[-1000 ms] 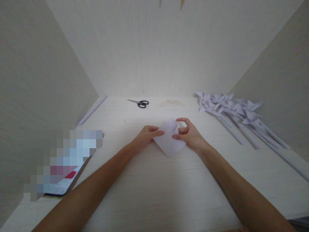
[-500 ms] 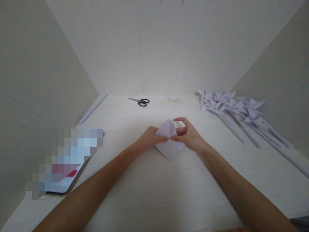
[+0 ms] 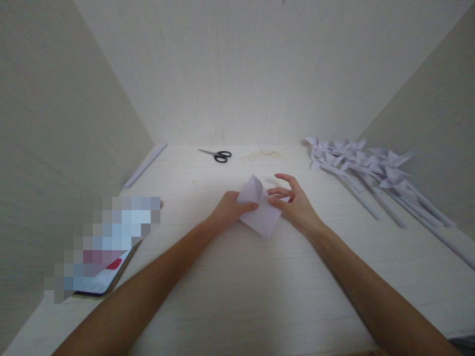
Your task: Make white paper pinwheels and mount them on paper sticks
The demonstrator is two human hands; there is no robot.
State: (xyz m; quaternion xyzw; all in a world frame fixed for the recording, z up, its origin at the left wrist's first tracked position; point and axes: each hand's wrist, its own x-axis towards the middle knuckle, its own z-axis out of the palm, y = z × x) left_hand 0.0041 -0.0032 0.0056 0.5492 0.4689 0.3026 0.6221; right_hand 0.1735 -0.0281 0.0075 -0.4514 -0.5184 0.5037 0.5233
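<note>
A small white sheet of paper [image 3: 264, 220], partly folded with a curled flap at its far corner, is held between both hands above the middle of the table. My left hand [image 3: 229, 210] grips its left side, thumb on top and fingers underneath. At the right corner, my right hand [image 3: 297, 203] pinches the paper between thumb and lower fingers, while its index finger is raised and curved away. The fingers beneath the paper are hidden.
Scissors [image 3: 220, 156] with black handles lie near the back wall. Several paper pinwheels [image 3: 371, 165] on paper sticks are piled at the right. A rolled paper stick [image 3: 145, 165] lies along the left wall. Closer to me on the left is a phone [image 3: 107, 277], mostly blurred out.
The paper has turned, its near corner swinging rightward and its far corner leftward. My right thumb has slid from the paper's centre toward its right corner.
</note>
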